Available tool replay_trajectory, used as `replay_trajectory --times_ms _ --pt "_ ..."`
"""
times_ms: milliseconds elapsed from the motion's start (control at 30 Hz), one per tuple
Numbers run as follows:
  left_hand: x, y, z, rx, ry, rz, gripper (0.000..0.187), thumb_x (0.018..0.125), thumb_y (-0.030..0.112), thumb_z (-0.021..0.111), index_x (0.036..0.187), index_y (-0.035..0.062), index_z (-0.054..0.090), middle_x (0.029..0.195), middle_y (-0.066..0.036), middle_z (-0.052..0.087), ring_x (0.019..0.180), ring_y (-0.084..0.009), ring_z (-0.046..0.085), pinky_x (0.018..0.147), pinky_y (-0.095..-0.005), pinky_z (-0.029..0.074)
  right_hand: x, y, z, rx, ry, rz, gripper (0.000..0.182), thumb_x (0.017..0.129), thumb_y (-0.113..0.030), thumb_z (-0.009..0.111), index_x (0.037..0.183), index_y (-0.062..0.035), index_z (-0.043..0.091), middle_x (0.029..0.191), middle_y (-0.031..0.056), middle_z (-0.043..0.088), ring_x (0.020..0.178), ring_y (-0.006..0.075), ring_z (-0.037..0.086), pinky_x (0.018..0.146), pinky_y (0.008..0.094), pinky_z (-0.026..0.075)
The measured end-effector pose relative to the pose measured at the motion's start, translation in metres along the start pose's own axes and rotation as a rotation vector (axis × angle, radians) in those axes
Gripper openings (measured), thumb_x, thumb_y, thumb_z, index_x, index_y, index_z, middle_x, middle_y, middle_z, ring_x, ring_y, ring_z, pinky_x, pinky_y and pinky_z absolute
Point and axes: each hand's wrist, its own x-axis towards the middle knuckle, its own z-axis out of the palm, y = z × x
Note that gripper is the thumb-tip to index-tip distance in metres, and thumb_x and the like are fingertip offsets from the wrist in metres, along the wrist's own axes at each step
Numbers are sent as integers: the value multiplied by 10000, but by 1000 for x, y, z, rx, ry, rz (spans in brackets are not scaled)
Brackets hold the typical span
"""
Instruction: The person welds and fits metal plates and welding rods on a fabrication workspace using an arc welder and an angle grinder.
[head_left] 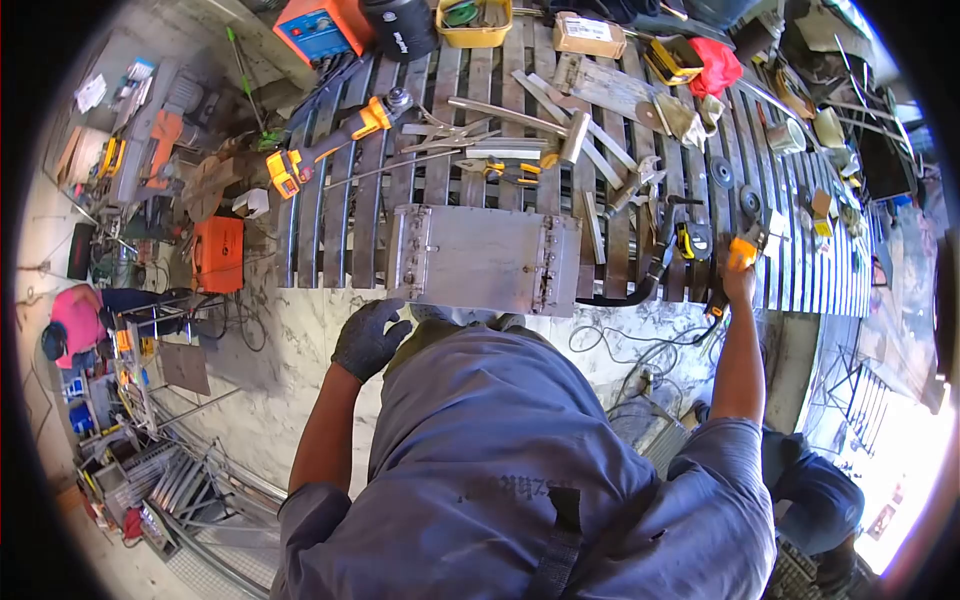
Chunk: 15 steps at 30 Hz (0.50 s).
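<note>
My left hand (370,340), in a dark glove, is at the slatted table's front edge, by the lower left corner of a flat metal plate (485,258). Its fingers are curled and apart, with nothing between them. On the right, my right hand (738,268) reaches over the table beside an orange-and-black tool (742,250); the fingers are too small to make out clearly. A yellow tape measure (692,240) lies to the left of that hand. Hinge-like strips run along both sides of the plate.
On the slatted table (310,235) lie a yellow cordless grinder (370,118), a hammer (574,136), pliers (512,172) and a wrench (640,182). Cables (640,350) hang below the front edge. One person in pink (78,325) is at the far left, another (815,495) at the lower right.
</note>
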Motion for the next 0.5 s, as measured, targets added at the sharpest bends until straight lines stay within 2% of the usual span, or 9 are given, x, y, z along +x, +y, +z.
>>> replay_trajectory --times_ms 100,133,167,200,267,300,333,433,500 --pt "7 -4 -8 -54 -8 14 407 1001 328 802 1292 46 769 1120 -185 798 1090 -381 754 945 -484 593 -5 -4 -6 -411 -118 -198 765 1095 -476 579 1657 32 469 1512 318 664 1324 446 711 1084 561 581" --pt "7 -21 -2 -20 32 76 390 996 307 795 1278 39 771 1146 -196 799 1103 -390 751 964 -479 592 32 42 47 -223 56 -425 815 1095 -439 573 1744 1 348 1546 299 641 1359 408 698 1108 533 574" --pt "8 -34 4 -75 68 91 378 993 276 794 1282 33 767 1152 -200 797 1117 -393 752 985 -478 590 59 78 110 -655 576 -686 721 1120 -410 521 1721 -32 395 1545 298 630 1403 428 666 1146 537 553" --pt "14 -40 3 -121 34 127 369 986 236 797 1288 28 763 1143 -200 792 1117 -383 759 984 -478 593 16 32 49 -106 61 -226 723 1088 -459 597 1668 -53 453 1540 292 625 1431 465 637 1193 564 516" --pt "16 -28 2 -83 29 73 374 981 209 811 1304 30 750 1111 -194 784 1082 -365 764 956 -472 598 -31 -22 8 3 140 259 832 936 -507 816 1580 -67 525 1451 219 697 1319 413 696 1128 537 559" --pt "19 -20 1 -56 16 89 379 982 213 813 1308 32 747 1104 -190 781 1073 -366 763 951 -472 598 -45 -39 -6 163 174 317 905 865 -456 908 1576 -53 521 1459 241 684 1384 424 650 1181 532 522" --pt "19 -15 -3 -21 12 91 384 983 218 815 1313 33 744 1096 -186 778 1065 -366 761 946 -473 597 -45 -41 -6 137 179 264 862 883 -370 911 1580 -57 512 1529 245 627 1481 424 563 1246 568 452" --pt "21 -14 -15 57 -1 96 405 990 250 820 1329 44 737 1093 -180 770 1043 -378 754 926 -479 595 -78 -75 -54 126 149 262 789 967 -390 841 1605 -74 502 1577 260 553 1536 441 489 1255 629 399" --pt "24 -13 -22 124 -37 86 407 991 255 820 1331 48 736 1105 -183 770 1047 -386 752 928 -486 594 -72 -76 -56 57 184 220 762 947 -391 878 1554 -72 544 1562 242 553 1534 429 491 1222 638 411"
